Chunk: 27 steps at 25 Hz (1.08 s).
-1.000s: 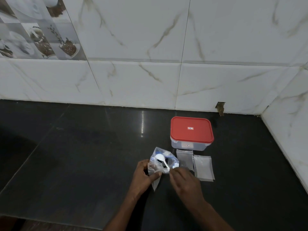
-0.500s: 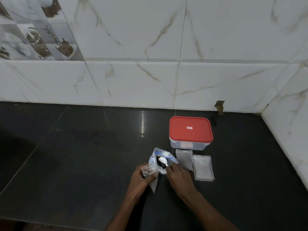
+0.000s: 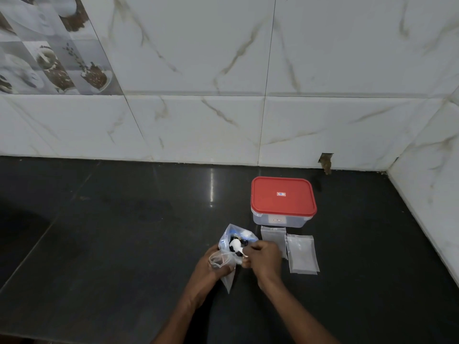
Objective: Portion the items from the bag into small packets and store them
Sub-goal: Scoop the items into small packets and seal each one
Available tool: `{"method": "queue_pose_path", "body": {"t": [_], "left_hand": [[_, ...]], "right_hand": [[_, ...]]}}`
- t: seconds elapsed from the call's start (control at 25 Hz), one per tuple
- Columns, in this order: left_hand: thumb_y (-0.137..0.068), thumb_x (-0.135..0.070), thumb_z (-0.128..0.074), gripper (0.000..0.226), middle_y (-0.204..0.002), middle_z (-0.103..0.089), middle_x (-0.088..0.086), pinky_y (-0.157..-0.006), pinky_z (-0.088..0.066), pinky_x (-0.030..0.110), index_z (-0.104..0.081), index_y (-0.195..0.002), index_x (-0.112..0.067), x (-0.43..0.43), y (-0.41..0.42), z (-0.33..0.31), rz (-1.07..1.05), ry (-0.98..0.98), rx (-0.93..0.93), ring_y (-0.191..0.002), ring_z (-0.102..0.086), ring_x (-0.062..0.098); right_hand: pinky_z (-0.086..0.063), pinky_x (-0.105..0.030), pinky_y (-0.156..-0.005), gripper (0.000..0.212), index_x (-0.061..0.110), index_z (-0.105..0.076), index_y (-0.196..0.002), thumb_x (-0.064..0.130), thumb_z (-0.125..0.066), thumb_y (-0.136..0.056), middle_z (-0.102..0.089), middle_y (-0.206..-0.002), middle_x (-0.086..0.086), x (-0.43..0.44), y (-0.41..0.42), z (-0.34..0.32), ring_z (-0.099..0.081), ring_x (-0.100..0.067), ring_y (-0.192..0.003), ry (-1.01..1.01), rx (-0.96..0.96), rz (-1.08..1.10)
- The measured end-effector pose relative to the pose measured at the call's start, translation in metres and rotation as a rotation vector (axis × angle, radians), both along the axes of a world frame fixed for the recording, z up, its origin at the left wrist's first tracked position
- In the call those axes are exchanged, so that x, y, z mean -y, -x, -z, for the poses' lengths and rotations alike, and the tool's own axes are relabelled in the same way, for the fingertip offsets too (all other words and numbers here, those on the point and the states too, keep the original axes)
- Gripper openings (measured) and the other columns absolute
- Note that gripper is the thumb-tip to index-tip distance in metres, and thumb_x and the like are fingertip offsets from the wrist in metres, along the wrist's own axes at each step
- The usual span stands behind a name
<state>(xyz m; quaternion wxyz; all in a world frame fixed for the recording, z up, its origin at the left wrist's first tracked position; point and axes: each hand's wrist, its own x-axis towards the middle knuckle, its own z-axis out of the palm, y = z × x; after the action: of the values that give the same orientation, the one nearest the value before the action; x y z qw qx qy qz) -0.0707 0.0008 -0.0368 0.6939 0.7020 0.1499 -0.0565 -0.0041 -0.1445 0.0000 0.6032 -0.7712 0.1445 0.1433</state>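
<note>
Nearest, both hands clamp on one clear bag (image 3: 234,247) above the table (image 3: 111,244): left hand (image 3: 214,265) bunches its lower part, right hand (image 3: 263,254) pinches its mouth. It looks light, limp and slippery, best gripped at the rim. Empty packets (image 3: 301,254) lie at three o'clock; the lidded box (image 3: 283,199) sits beyond.

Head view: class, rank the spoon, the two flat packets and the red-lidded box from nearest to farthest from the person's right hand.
Measured from the right hand:
1. Spoon: held at its fingertips, over the bag.
2. Left packet: flat on the counter, just beyond the knuckles.
3. Right packet: flat, farther to the right.
4. Box: behind both packets, nearest the wall.
</note>
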Motion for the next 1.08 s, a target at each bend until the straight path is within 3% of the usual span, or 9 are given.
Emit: {"method": "queue_pose_path", "body": {"t": [0.12,0.24,0.48,0.6,0.72,0.8,0.88,0.96,1.08], "left_hand": [[-0.086,0.001,-0.073,0.047,-0.115,-0.076,0.003,-0.092,-0.054,0.03,-0.063,-0.128,-0.017,-0.004,-0.002,0.004,0.02,-0.033,-0.002,-0.108,-0.072,0.021],[-0.083,-0.006,-0.078,0.063,-0.124,-0.073,0.006,-0.099,-0.053,0.038,-0.053,-0.14,-0.016,-0.007,-0.003,0.006,0.0,-0.034,0.0,-0.115,-0.07,0.025],[-0.081,-0.014,-0.079,0.069,-0.128,-0.07,0.01,-0.107,-0.049,0.052,-0.051,-0.143,-0.018,-0.009,-0.005,0.008,0.0,-0.033,0.012,-0.119,-0.067,0.03],[-0.079,-0.016,-0.08,0.07,-0.126,-0.072,0.007,-0.105,-0.051,0.049,-0.051,-0.143,-0.019,-0.008,-0.002,0.008,-0.009,-0.027,0.014,-0.117,-0.069,0.025],[-0.076,-0.021,-0.083,0.074,-0.126,-0.072,0.005,-0.102,-0.052,0.044,-0.052,-0.143,-0.021,-0.007,-0.002,0.009,-0.011,-0.012,0.012,-0.116,-0.069,0.024],[-0.071,-0.024,-0.084,0.079,-0.126,-0.072,0.004,-0.102,-0.052,0.042,-0.052,-0.143,-0.02,-0.008,-0.001,0.01,-0.03,-0.014,0.02,-0.116,-0.069,0.024],[-0.07,-0.023,-0.082,0.08,-0.125,-0.072,0.005,-0.103,-0.052,0.042,-0.051,-0.144,-0.018,-0.007,-0.001,0.008,-0.036,-0.011,0.027,-0.116,-0.069,0.024],[-0.075,-0.022,-0.084,0.074,-0.126,-0.072,0.006,-0.103,-0.052,0.041,-0.053,-0.143,-0.018,-0.005,-0.001,0.006,-0.027,-0.005,0.042,-0.117,-0.069,0.025],[-0.086,-0.009,-0.079,0.062,-0.128,-0.071,0.005,-0.102,-0.052,0.041,-0.055,-0.142,-0.021,-0.003,-0.003,0.002,0.016,-0.01,0.058,-0.117,-0.069,0.024]], "right_hand": [[-0.059,-0.031,-0.051,0.007,-0.002,-0.073,-0.076,-0.004,-0.07,-0.082,-0.071,-0.067,-0.018,0.007,-0.006,-0.003,-0.066,-0.021,-0.052,-0.153,-0.127,0.153],[-0.055,-0.025,-0.048,0.007,-0.002,-0.072,-0.075,-0.003,-0.069,-0.082,-0.07,-0.067,-0.018,0.005,-0.002,-0.006,-0.066,-0.019,-0.051,-0.155,-0.123,0.179],[-0.058,-0.029,-0.05,0.019,0.009,-0.071,-0.065,0.002,-0.067,-0.082,-0.068,-0.057,-0.004,0.003,0.004,-0.007,-0.068,-0.016,-0.05,0.162,0.12,0.02],[-0.057,-0.035,-0.058,0.015,0.013,-0.072,-0.067,0.007,-0.068,-0.081,-0.067,-0.06,0.004,0.003,0.007,0.0,-0.064,-0.009,-0.054,0.392,0.3,-0.093],[-0.058,-0.026,-0.063,0.005,0.016,-0.073,-0.083,0.012,-0.07,-0.083,-0.069,-0.076,0.004,0.001,0.012,0.004,-0.064,-0.006,-0.066,0.567,0.388,-0.19],[-0.056,-0.022,-0.056,0.018,0.015,-0.073,-0.087,0.012,-0.081,-0.071,-0.071,-0.083,-0.001,-0.002,0.017,0.009,-0.066,-0.01,-0.065,0.574,0.429,-0.317],[-0.047,-0.021,-0.04,0.035,0.014,-0.074,-0.076,0.014,-0.093,-0.047,-0.071,-0.078,-0.005,-0.005,0.02,0.016,-0.063,-0.012,-0.05,0.574,0.492,-0.408],[-0.043,-0.021,-0.035,0.04,0.014,-0.074,-0.072,0.014,-0.094,-0.038,-0.07,-0.071,-0.004,-0.005,0.021,0.017,-0.061,-0.012,-0.045,0.59,0.527,-0.442],[-0.056,-0.027,-0.053,0.008,0.012,-0.07,-0.071,0.008,-0.077,-0.069,-0.07,-0.071,-0.003,-0.009,0.019,0.008,-0.066,-0.014,-0.058,0.568,0.459,-0.351]]}}
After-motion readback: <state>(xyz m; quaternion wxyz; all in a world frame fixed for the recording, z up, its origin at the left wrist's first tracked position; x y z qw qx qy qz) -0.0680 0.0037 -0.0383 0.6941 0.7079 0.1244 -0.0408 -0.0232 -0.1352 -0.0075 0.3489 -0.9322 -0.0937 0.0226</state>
